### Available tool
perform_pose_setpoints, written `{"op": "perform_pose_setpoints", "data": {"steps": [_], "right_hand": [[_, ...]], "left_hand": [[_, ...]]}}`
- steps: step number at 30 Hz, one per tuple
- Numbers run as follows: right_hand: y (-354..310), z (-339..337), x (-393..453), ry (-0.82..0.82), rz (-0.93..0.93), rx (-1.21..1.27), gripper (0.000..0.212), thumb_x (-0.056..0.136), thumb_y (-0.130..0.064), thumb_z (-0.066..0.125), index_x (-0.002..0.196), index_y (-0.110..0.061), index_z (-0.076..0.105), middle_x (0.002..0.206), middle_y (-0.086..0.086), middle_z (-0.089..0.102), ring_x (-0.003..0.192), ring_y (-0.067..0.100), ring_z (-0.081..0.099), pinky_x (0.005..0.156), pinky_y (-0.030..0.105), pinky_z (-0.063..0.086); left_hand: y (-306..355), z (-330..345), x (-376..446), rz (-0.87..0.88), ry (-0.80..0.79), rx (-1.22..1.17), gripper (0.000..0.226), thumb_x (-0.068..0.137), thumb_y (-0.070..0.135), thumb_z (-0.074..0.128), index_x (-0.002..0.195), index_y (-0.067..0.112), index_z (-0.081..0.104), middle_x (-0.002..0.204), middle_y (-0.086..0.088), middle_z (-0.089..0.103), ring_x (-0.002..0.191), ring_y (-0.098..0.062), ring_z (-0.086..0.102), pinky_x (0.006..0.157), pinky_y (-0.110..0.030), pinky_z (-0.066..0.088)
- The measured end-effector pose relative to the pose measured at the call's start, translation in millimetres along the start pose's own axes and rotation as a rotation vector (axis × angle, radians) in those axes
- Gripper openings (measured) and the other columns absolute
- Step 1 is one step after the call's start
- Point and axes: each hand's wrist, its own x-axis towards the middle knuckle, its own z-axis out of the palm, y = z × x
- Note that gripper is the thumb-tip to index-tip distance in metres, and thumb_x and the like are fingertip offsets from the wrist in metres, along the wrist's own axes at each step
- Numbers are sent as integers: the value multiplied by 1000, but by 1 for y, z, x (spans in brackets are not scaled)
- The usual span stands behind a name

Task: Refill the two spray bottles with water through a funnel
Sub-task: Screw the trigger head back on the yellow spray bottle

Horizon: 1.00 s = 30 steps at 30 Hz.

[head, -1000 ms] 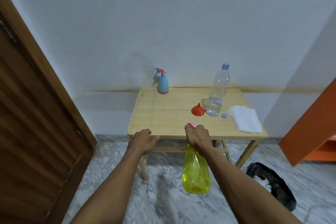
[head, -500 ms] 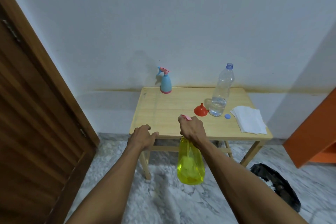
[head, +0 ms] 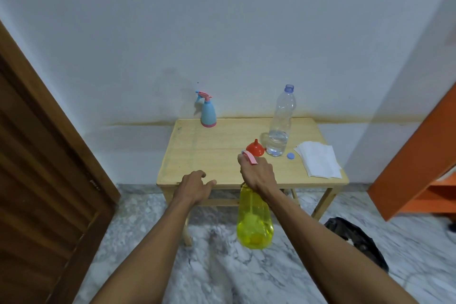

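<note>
While my right hand point(head: 257, 175) is curling round the neck of the yellow sprayer point(head: 255, 219), pinching it just under its pink trigger point(head: 249, 157), the translucent plastic body is hanging below the desk point(head: 209, 153) edge, over the marble floor point(head: 222, 269). My fingers are hiding the neck itself. My left hand point(head: 195, 186) is hovering near the front edge, fingers loosely bent, holding nothing; I cannot tell whether it is touching the wood. On the pale wooden top I am seeing a blue sprayer point(head: 208, 112) at the back, an orange funnel point(head: 255, 148) mouth-down beside a clear bottle point(head: 281, 121) with little water, its blue cap point(head: 291, 156) lying off, and folded white tissues point(head: 318, 161).
</note>
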Motion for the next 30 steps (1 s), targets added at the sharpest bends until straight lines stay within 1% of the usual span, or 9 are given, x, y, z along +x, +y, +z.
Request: {"op": "perform_pose_setpoints", "data": {"steps": [4, 8, 11, 14, 18, 21, 26, 28, 30], "right_hand": [[6, -5, 1, 26, -109, 156, 46, 97, -56, 45, 77, -17, 61, 75, 6, 66, 76, 31, 70, 78, 50, 57], [1, -13, 13, 51, -197, 275, 45, 101, -52, 51, 87, -11, 62, 82, 14, 66, 81, 33, 71, 70, 39, 53], [-9, -19, 34, 63, -261, 317, 44, 102, -49, 52, 83, -10, 59, 81, 14, 67, 82, 31, 72, 62, 32, 46], [-22, -19, 60, 54, -310, 331, 40, 102, -48, 53, 84, -14, 63, 78, 7, 70, 79, 21, 74, 62, 27, 49], [-40, -13, 105, -11, -360, 401, 28, 101, -45, 57, 103, -22, 74, 86, 1, 75, 77, 10, 75, 78, 35, 57], [-52, -4, 140, -69, -375, 445, 22, 100, -42, 60, 116, -32, 72, 91, -4, 76, 81, 12, 75, 84, 38, 58], [-68, 11, 213, -43, -355, 412, 31, 86, -39, 78, 113, -28, 66, 101, -12, 73, 87, 6, 66, 78, 26, 51], [-67, 21, 243, 10, -323, 401, 31, 82, -36, 82, 107, -27, 65, 100, -13, 72, 90, 7, 65, 79, 30, 52], [-64, 31, 272, 81, -318, 348, 28, 81, -36, 83, 101, -29, 65, 97, -11, 72, 95, 10, 66, 81, 32, 54]], "left_hand": [[12, 14, -9, 21, 34, -116, 58, 94, 46, 60, 140, 12, 52, 139, -11, 57, 129, -26, 52, 99, -33, 44], [19, 28, -12, 103, 44, -268, 56, 89, 45, 68, 136, 16, 57, 135, -9, 61, 123, -20, 59, 99, -32, 48], [29, 32, -1, 152, 14, -391, 71, 73, 44, 76, 138, 24, 54, 136, 0, 60, 120, -13, 58, 96, -34, 52], [43, 32, 22, 234, -21, -392, 88, 65, 50, 83, 143, 31, 47, 137, 12, 55, 123, -6, 53, 94, -34, 52], [57, 27, 76, 336, -61, -399, 87, 62, 57, 83, 139, 36, 47, 127, 18, 62, 118, -4, 58, 96, -39, 53], [62, 22, 116, 358, -51, -460, 78, 63, 50, 86, 132, 33, 53, 120, 19, 66, 112, -3, 61, 96, -37, 52], [71, 7, 194, 288, -27, -600, 76, 57, 39, 92, 125, 32, 58, 115, 12, 70, 101, -5, 68, 91, -39, 57], [75, 2, 229, 268, 19, -630, 76, 55, 42, 92, 122, 39, 58, 110, 15, 71, 98, -6, 69, 87, -38, 58], [78, -2, 260, 279, 50, -632, 70, 56, 39, 90, 116, 51, 58, 103, 23, 72, 95, -1, 69, 85, -30, 57]]}}
